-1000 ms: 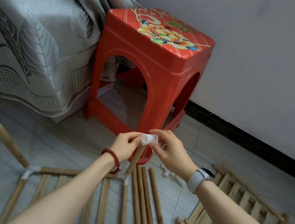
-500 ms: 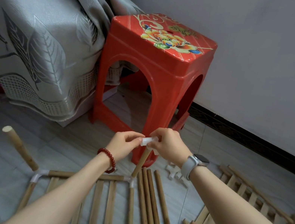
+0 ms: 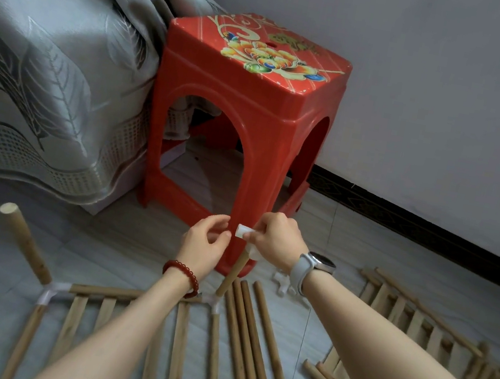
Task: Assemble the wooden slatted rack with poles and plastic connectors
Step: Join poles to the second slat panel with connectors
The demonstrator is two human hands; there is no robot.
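A slatted wooden panel (image 3: 110, 292) lies flat on the floor with white corner connectors (image 3: 51, 292) at its far corners. One pole (image 3: 22, 239) stands up from the left corner, another upright pole (image 3: 233, 275) from the right corner. My right hand (image 3: 278, 241) grips a white plastic connector (image 3: 243, 231) on top of that right pole. My left hand (image 3: 206, 241) hovers just left of the connector, fingers loosely curved, holding nothing.
Three loose poles (image 3: 252, 340) lie beside the panel. A second slatted panel (image 3: 403, 316) with more poles lies on the right. Small white connectors (image 3: 280, 283) sit on the tiles. A red plastic stool (image 3: 247, 122) stands right behind my hands, grey draped cloth (image 3: 46, 70) to the left.
My left hand has let go of the white connector and drawn a little to the left. My right hand has stayed on it, closing over the pole's top.
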